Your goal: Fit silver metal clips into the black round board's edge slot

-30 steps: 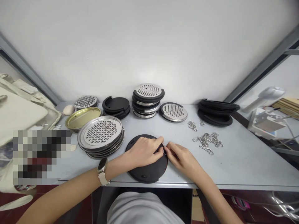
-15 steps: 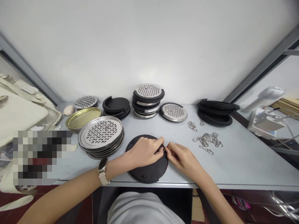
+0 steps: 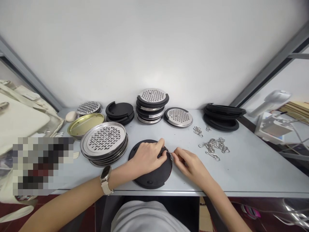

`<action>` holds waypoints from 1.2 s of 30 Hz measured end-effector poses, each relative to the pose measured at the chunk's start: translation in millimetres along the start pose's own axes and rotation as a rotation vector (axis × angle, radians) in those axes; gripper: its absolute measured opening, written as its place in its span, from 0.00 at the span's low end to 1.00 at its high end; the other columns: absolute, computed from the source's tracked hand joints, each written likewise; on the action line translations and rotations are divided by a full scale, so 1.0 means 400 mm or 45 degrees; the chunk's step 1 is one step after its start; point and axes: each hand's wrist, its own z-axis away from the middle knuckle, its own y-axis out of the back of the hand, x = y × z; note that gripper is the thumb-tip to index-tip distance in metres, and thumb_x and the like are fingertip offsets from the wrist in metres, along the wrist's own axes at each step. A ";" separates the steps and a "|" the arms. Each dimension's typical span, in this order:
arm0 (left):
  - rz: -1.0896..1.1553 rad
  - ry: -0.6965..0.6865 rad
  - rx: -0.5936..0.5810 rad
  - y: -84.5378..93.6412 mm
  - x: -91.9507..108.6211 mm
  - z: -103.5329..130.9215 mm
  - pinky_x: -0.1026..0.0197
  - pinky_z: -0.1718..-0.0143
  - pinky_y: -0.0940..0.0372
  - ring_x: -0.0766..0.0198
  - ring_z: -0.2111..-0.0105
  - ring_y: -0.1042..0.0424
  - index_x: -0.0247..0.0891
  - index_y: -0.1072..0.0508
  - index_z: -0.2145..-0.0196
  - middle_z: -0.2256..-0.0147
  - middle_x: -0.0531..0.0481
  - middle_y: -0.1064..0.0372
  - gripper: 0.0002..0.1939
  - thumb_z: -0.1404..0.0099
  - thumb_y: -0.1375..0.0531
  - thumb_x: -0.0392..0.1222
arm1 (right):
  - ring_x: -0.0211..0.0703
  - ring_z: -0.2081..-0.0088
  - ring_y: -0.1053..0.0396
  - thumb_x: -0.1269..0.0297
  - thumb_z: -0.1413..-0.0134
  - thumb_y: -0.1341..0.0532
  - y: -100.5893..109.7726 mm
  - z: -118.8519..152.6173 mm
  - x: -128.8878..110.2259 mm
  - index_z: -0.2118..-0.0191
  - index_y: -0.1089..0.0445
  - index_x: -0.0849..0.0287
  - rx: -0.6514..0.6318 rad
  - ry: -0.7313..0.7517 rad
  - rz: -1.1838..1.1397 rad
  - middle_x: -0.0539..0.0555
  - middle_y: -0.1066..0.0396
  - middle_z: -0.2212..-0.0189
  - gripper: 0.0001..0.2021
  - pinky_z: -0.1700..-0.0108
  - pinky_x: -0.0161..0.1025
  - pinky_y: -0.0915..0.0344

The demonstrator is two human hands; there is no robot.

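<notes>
A black round cover (image 3: 156,177) lies flat at the table's front, with small slots in its upper face. My left hand (image 3: 147,158) is on top of it, fingers bent over its far right part, holding it with index finger and thumb apart. At the cover's right edge, a silvery wire clip (image 3: 170,154) runs between the cover and my right hand (image 3: 189,162). My right thumb and index finger are pinched on the clip's outer end. Whether the clip passes through a slot I cannot make out, as my left fingers partly hide that spot.
Loose wire clips (image 3: 213,145) lie to the right. Left stand stacked grater plates (image 3: 107,138) and gold lids (image 3: 84,124). Behind are black covers (image 3: 120,109), a stack of covered graters (image 3: 153,96), a single one (image 3: 180,116) and more black covers (image 3: 223,112).
My left index finger has lifted and spread from the thumb, off the clip. My right hand stays pinched on the clip, whose wire now shows more between the hands.
</notes>
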 end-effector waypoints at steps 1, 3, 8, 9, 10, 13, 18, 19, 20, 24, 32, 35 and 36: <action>-0.002 0.020 -0.002 -0.001 0.001 0.000 0.62 0.71 0.40 0.60 0.73 0.28 0.39 0.38 0.62 0.73 0.52 0.29 0.08 0.34 0.50 0.46 | 0.37 0.76 0.41 0.64 0.35 0.52 0.000 0.000 0.001 0.71 0.45 0.56 0.004 -0.005 0.003 0.47 0.42 0.78 0.11 0.73 0.33 0.44; -0.003 0.055 -0.018 -0.002 0.001 0.000 0.61 0.71 0.39 0.60 0.72 0.27 0.39 0.38 0.64 0.73 0.52 0.29 0.08 0.35 0.49 0.46 | 0.37 0.76 0.41 0.64 0.35 0.52 0.000 0.001 0.004 0.71 0.44 0.56 0.025 -0.006 0.013 0.47 0.41 0.78 0.11 0.73 0.33 0.44; -0.050 0.085 -0.037 -0.005 0.000 -0.007 0.62 0.72 0.39 0.60 0.73 0.28 0.39 0.39 0.64 0.74 0.51 0.30 0.07 0.34 0.50 0.45 | 0.37 0.76 0.40 0.65 0.35 0.53 -0.001 0.000 0.009 0.70 0.43 0.56 0.047 0.010 0.041 0.47 0.40 0.78 0.10 0.73 0.33 0.44; -0.071 0.073 -0.035 -0.004 0.001 -0.006 0.62 0.73 0.39 0.60 0.74 0.29 0.38 0.39 0.63 0.73 0.51 0.30 0.07 0.33 0.51 0.44 | 0.37 0.75 0.40 0.66 0.35 0.53 -0.002 0.000 0.010 0.70 0.44 0.56 0.055 0.009 0.051 0.48 0.40 0.78 0.10 0.73 0.33 0.44; -0.094 0.058 -0.032 -0.003 0.004 -0.004 0.62 0.73 0.39 0.61 0.74 0.29 0.38 0.38 0.63 0.73 0.50 0.31 0.08 0.33 0.52 0.43 | 0.37 0.76 0.40 0.66 0.35 0.53 -0.003 0.000 0.010 0.71 0.45 0.56 0.076 0.005 0.064 0.48 0.40 0.78 0.10 0.73 0.33 0.44; -0.197 -0.007 -0.003 -0.003 0.019 0.016 0.60 0.69 0.37 0.59 0.69 0.29 0.36 0.36 0.61 0.68 0.46 0.31 0.09 0.32 0.54 0.39 | 0.37 0.76 0.41 0.65 0.36 0.53 -0.005 0.000 0.010 0.71 0.46 0.56 0.142 -0.032 0.088 0.47 0.42 0.78 0.10 0.73 0.33 0.44; -0.413 -0.048 0.121 -0.015 0.059 0.082 0.48 0.56 0.37 0.47 0.54 0.33 0.29 0.38 0.46 0.53 0.32 0.34 0.22 0.34 0.49 0.45 | 0.37 0.77 0.41 0.64 0.36 0.53 -0.009 -0.008 0.004 0.70 0.45 0.55 0.213 -0.095 0.096 0.47 0.42 0.79 0.10 0.74 0.33 0.43; -0.402 -0.057 0.105 -0.015 0.065 0.096 0.46 0.53 0.39 0.45 0.52 0.34 0.29 0.38 0.46 0.52 0.31 0.34 0.24 0.34 0.49 0.47 | 0.37 0.77 0.41 0.64 0.36 0.53 -0.010 -0.010 0.001 0.70 0.44 0.55 0.219 -0.103 0.098 0.47 0.41 0.79 0.09 0.74 0.33 0.43; -0.364 -0.071 0.091 -0.015 0.070 0.109 0.44 0.52 0.40 0.44 0.51 0.35 0.29 0.37 0.46 0.51 0.30 0.34 0.25 0.34 0.50 0.48 | 0.38 0.77 0.40 0.64 0.36 0.53 -0.010 -0.011 -0.001 0.69 0.44 0.55 0.222 -0.108 0.100 0.47 0.41 0.79 0.09 0.74 0.33 0.42; -0.132 -0.156 0.031 -0.015 0.079 0.153 0.39 0.50 0.42 0.37 0.45 0.42 0.28 0.44 0.40 0.45 0.27 0.41 0.34 0.35 0.55 0.57 | 0.38 0.76 0.39 0.63 0.36 0.54 -0.015 -0.010 -0.015 0.69 0.43 0.56 0.226 -0.143 0.081 0.48 0.39 0.78 0.10 0.73 0.33 0.41; -0.358 -0.135 0.110 -0.122 0.114 0.176 0.25 0.49 0.52 0.26 0.42 0.52 0.33 0.40 0.42 0.42 0.24 0.49 0.43 0.51 0.36 0.58 | 0.37 0.77 0.41 0.62 0.36 0.54 -0.027 -0.006 -0.045 0.69 0.43 0.55 0.195 -0.208 -0.026 0.46 0.41 0.78 0.10 0.72 0.33 0.42; -0.396 -0.127 0.146 -0.143 0.129 0.169 0.27 0.49 0.48 0.28 0.43 0.47 0.32 0.41 0.41 0.43 0.24 0.46 0.42 0.47 0.38 0.59 | 0.37 0.77 0.42 0.62 0.36 0.53 -0.029 -0.009 -0.051 0.69 0.44 0.55 0.163 -0.218 -0.046 0.45 0.42 0.79 0.10 0.73 0.33 0.42; -0.410 -0.136 0.161 -0.144 0.132 0.168 0.28 0.49 0.47 0.28 0.44 0.46 0.31 0.42 0.41 0.44 0.23 0.44 0.42 0.46 0.39 0.59 | 0.37 0.77 0.42 0.62 0.36 0.53 -0.029 -0.009 -0.051 0.70 0.44 0.55 0.151 -0.218 -0.051 0.45 0.42 0.79 0.10 0.73 0.33 0.43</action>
